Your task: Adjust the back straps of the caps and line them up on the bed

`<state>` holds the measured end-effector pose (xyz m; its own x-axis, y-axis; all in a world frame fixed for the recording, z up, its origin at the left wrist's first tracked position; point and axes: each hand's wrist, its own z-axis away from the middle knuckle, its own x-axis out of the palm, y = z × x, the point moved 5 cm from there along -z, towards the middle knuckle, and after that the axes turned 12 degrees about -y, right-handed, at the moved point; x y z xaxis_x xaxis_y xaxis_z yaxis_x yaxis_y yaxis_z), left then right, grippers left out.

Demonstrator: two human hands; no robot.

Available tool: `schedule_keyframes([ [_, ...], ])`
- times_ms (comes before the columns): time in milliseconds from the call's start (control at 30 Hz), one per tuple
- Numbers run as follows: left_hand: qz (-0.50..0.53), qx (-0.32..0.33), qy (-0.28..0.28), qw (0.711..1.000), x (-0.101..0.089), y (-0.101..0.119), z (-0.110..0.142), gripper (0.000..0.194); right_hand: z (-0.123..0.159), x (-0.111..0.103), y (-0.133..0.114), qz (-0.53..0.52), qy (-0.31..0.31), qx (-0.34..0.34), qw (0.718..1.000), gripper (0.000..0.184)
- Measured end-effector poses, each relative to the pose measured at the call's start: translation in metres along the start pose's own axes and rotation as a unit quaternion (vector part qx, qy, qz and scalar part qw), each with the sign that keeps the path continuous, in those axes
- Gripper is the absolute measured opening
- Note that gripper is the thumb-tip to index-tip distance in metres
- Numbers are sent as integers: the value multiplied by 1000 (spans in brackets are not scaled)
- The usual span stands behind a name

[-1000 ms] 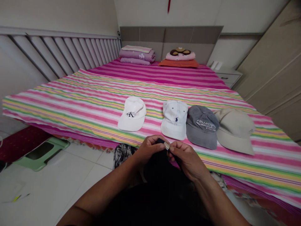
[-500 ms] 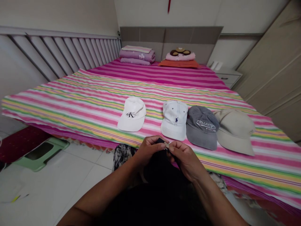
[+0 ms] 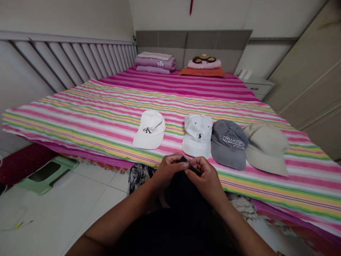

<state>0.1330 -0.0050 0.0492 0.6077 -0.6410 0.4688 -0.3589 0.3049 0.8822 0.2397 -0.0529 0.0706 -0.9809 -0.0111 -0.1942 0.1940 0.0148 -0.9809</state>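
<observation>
Close to my body, just in front of the bed's edge, my left hand (image 3: 168,171) pinches a black strap (image 3: 195,171) between thumb and fingers. My right hand (image 3: 208,178) grips the same strap, and the fingertips of both hands nearly meet. Below them, black cloth merges with dark clothing, so I cannot tell what the strap belongs to. Beyond my hands lie a white cap (image 3: 150,130) with black letters, a pale cap (image 3: 197,137) with a small dark emblem, a grey cap (image 3: 229,145) with white lettering, and a beige cap (image 3: 267,149).
The caps rest on a striped sheet (image 3: 87,110) covering the bed. Folded purple bedding (image 3: 156,64) and a pink folded item (image 3: 204,64) sit by the headboard (image 3: 170,39). A green stool (image 3: 48,177) stands on the floor at left; a white nightstand (image 3: 257,87) is at right.
My right hand has shifted its hold slightly, its fingers now closer to my left hand and covering the small shiny piece that showed on the strap. The caps have not moved.
</observation>
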Motion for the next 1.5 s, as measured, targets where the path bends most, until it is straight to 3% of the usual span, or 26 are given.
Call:
schedule_keyframes([
  [167, 0, 16, 1, 1000, 1, -1, 0, 21, 1, -2, 3, 41, 18, -12, 999, 14],
  [433, -24, -18, 44, 999, -3, -6, 0, 21, 2, -5, 5, 59, 24, -6, 998, 12],
  [633, -13, -72, 13, 997, -1, -4, 0, 13, 2, -5, 5, 99, 14, -4, 995, 10],
  [900, 16, -18, 9, 1000, -12, 7, -3, 11, 1, -7, 4, 100, 5, -2, 995, 12],
  [1167, -152, -84, 19, 985, -26, 10, -2, 9, 0, -7, 6, 115, -10, 13, 993, 13],
  [1233, -177, -91, -2, 980, -23, 14, -4, 16, 0, -6, 4, 136, -10, 10, 991, 13],
  [1367, -194, -150, -98, 964, -11, 8, -4, 27, 1, -2, -1, 167, -7, -4, 986, 12],
  [1433, -164, -173, -110, 965, -8, 3, -2, 28, 1, -2, -1, 168, -10, -3, 986, 13],
  [1500, -117, -176, -100, 972, -9, -2, -1, 27, 1, -1, 1, 117, -55, 5, 992, 16],
])
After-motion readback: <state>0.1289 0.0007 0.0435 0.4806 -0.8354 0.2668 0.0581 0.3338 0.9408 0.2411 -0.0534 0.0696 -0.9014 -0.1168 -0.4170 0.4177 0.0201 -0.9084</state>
